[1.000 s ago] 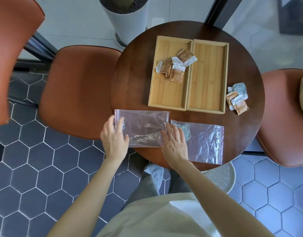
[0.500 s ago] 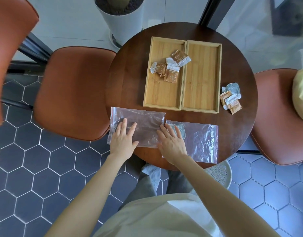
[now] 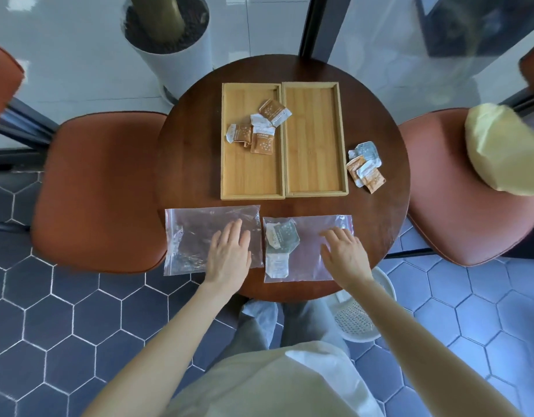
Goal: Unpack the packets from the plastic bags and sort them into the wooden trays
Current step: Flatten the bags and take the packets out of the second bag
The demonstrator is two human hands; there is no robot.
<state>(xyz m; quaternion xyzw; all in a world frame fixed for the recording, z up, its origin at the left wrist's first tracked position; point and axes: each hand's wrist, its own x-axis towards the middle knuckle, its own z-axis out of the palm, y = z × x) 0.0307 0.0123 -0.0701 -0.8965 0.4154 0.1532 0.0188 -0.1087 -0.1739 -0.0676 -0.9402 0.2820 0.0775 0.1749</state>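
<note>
- Round dark-brown wooden table [image 3: 187, 164] taken as the landmark; everything below placed against it.
- Two pale rectangular wooden trays side by side at the table's centre, long edges touching: left tray [image 3: 247, 179] holding a loose cluster of brown-and-white packets [image 3: 258, 127] in its far half, right tray [image 3: 315, 164] bare inside.
- Small heap of grey and orange packets [image 3: 365, 167] near the table's right edge, just beside the right tray, apart from it.
- Left clear plastic zip bag [image 3: 196, 236] flat along the table's near-left edge, its left part overhanging the rim; no packets visible inside.
- Right clear plastic zip bag [image 3: 308, 266] flat along the table's near edge, just beside the left bag, with grey-and-white packets [image 3: 279, 242] showing through its left end.
- Left hand [image 3: 228, 254] spread flat, palm down, on the left bag's right end; nothing grasped.
- Right hand [image 3: 345, 254] spread flat, palm down, on the right bag's right half; nothing grasped.
- Bare wood between bags and trays as a narrow strip; wider bare wood left of the trays and at the far rim.
- Orange-brown padded chairs close against the table's left [image 3: 100, 191] and right [image 3: 458, 191] edges.
</note>
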